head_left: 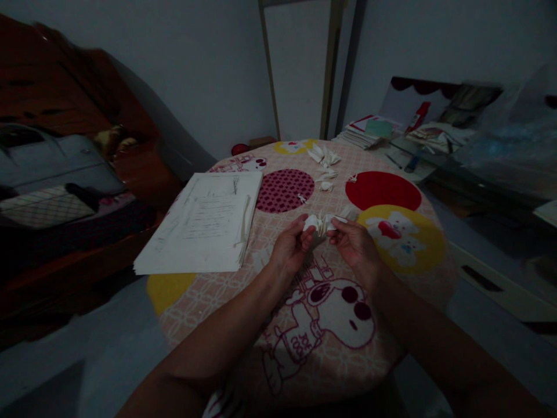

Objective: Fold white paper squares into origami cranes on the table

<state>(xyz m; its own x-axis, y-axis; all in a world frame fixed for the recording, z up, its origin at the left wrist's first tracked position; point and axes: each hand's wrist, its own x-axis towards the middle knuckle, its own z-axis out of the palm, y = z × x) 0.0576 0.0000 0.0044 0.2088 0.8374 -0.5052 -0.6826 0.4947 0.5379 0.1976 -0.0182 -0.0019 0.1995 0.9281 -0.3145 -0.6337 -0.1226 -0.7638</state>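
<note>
A small folded piece of white paper (321,224) is held just above the table, over the patterned cloth. My left hand (296,241) pinches its left end, and my right hand (348,235) pinches its right end. Between the fingers, its middle looks pleated, though the dim light blurs the detail. Beyond my hands lie several other folded white paper pieces (324,155) in a loose line toward the far edge. To the left of my left hand rests a stack of white paper sheets (204,220), with writing on the top sheet and a narrow strip lying on it.
The round table wears a pink printed tablecloth (226,302). On the right stands a glass-topped cabinet (426,159) with papers, a red bottle (418,116) and a plastic bag (517,133). A wooden bench (143,168) at left holds a grey bag (61,162).
</note>
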